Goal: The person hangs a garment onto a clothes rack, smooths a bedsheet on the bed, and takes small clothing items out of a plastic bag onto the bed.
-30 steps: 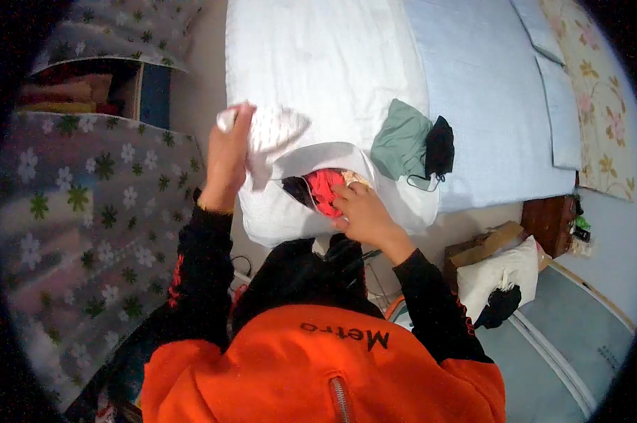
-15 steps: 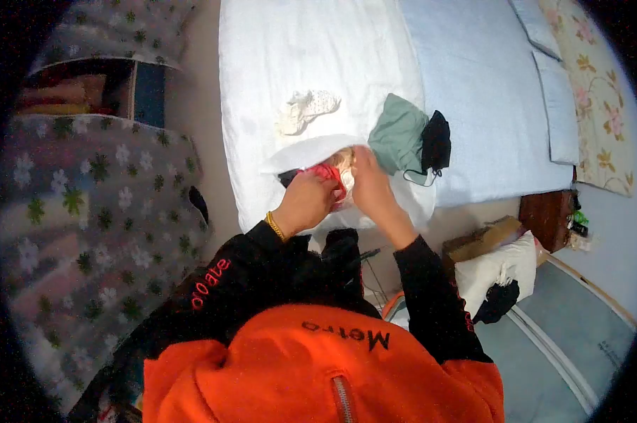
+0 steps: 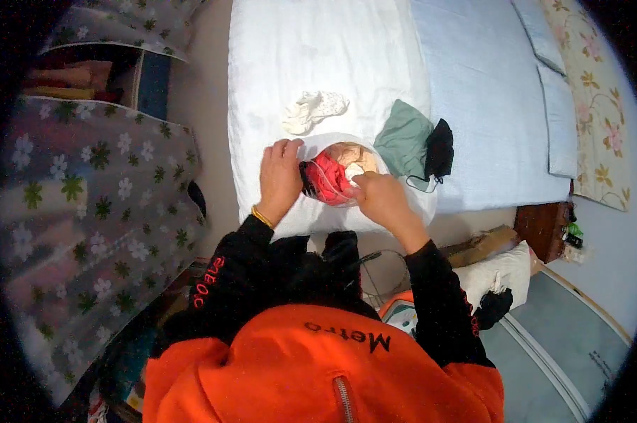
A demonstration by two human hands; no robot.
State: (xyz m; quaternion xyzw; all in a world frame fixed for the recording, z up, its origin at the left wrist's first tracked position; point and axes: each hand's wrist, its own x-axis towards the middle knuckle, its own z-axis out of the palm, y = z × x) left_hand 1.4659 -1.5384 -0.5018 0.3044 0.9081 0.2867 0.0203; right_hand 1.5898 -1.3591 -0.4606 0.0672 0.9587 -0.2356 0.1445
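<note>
A white bag [image 3: 369,149] lies with its round mouth open near the bed's edge, holding red cloth [image 3: 327,176], beige cloth [image 3: 351,152] and some black cloth. My left hand [image 3: 281,175], with a yellow bracelet at the wrist, is at the bag's left rim, its fingers bent over the edge. My right hand [image 3: 383,201] reaches over the right side of the mouth, thumb and fingers pinched at a small white cloth [image 3: 353,172] among the contents. Its fingertips are partly hidden.
A crumpled white patterned cloth [image 3: 314,111] lies beyond the bag on the white bedding [image 3: 325,42]. On the right are a green cloth [image 3: 404,137] and a black cloth [image 3: 439,149] with a cord. A flowered curtain [image 3: 107,211] hangs left; a white pillow-like bundle [image 3: 498,275] is lower right.
My left hand has moved out of the contents to the left rim. The mouth is wider and shows more red cloth. My right hand has come down from the far rim to the right side.
</note>
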